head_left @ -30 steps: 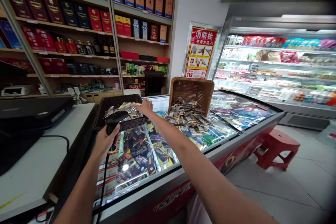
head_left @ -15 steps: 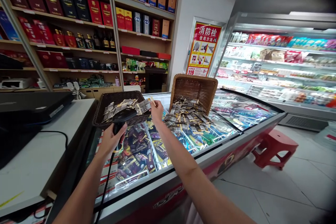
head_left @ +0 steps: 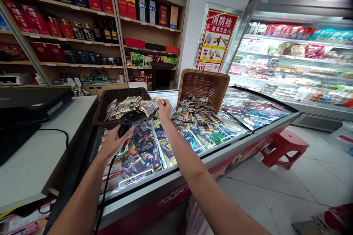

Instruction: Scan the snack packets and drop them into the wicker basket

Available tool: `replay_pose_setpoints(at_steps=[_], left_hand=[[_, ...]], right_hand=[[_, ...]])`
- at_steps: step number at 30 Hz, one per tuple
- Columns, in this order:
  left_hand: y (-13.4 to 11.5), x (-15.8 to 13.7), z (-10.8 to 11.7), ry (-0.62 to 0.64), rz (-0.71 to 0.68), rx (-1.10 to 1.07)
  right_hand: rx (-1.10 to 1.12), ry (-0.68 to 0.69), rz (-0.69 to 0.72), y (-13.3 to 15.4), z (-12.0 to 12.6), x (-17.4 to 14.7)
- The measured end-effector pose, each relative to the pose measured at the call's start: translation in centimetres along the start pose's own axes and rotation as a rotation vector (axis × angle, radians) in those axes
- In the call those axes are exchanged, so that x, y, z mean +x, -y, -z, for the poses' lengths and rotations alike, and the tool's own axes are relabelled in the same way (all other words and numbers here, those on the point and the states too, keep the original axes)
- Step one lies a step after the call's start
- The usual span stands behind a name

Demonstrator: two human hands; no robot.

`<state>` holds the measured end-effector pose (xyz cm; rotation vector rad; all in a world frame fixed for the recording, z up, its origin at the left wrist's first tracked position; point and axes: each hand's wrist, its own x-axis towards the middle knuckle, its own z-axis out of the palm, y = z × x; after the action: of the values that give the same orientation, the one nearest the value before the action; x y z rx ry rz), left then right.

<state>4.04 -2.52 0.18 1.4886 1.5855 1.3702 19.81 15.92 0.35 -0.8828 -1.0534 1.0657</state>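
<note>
My left hand (head_left: 117, 141) is wrapped round the handle of a black barcode scanner (head_left: 133, 116), whose cable hangs down beside my forearm. The scanner's head points right, toward a small snack packet (head_left: 151, 107) that my right hand (head_left: 164, 110) pinches by its edge. Behind the scanner, a dark wicker basket (head_left: 98, 116) holds a pile of similar packets (head_left: 124, 105). To the right of my right hand a brown wicker basket (head_left: 205, 80) lies tipped on its side, with many packets (head_left: 197, 112) spilled from it onto the freezer's glass top.
Under everything is a glass-topped chest freezer (head_left: 168, 176) full of packaged goods. At left stands a white counter (head_left: 33, 158) with a black device (head_left: 35, 102). A red stool (head_left: 285, 145) is on the floor at right. Shelves of boxes (head_left: 149, 25) line the back.
The view has tilted down a little. Both hands keep nearly the same places, with the scanner and the packet still held; the scanner's head now shows more clearly.
</note>
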Motion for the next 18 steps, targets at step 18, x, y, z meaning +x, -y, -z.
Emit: replay_pose_setpoints(at_steps=[18], left_hand=[[0.2, 0.7, 0.8, -0.164, 0.109, -0.191]], right_hand=[[0.073, -0.093, -0.109, -0.3, 1.7, 1.9]])
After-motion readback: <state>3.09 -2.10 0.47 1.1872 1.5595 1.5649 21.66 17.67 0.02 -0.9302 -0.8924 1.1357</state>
